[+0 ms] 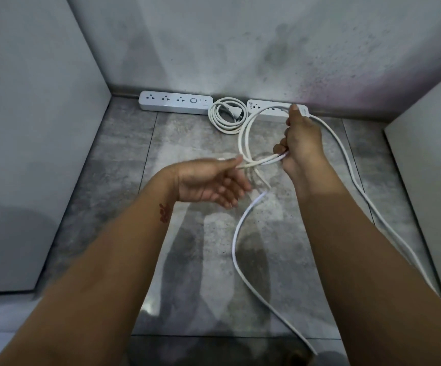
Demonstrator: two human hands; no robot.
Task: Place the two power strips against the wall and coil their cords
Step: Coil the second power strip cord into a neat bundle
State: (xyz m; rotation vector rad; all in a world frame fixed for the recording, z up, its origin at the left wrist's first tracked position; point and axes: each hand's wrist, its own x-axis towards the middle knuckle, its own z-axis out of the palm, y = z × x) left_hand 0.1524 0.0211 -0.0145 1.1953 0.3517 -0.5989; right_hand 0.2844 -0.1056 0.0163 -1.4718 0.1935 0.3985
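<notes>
Two white power strips lie along the back wall: the left strip (175,104) and the right strip (269,109), partly hidden by my right hand. The left strip's cord (226,116) lies coiled on the floor between them, plug in the middle. My right hand (300,143) grips several loops of the right strip's cord (245,133) above the floor. My left hand (211,180), palm up with fingers relaxed, pinches that cord between thumb and forefinger. The loose rest of the cord (237,249) trails over the floor toward the camera.
The floor (187,143) is grey stone tile. A grey panel (34,128) closes the left side and another panel (430,167) the right. The stained back wall (240,48) meets the floor behind the strips.
</notes>
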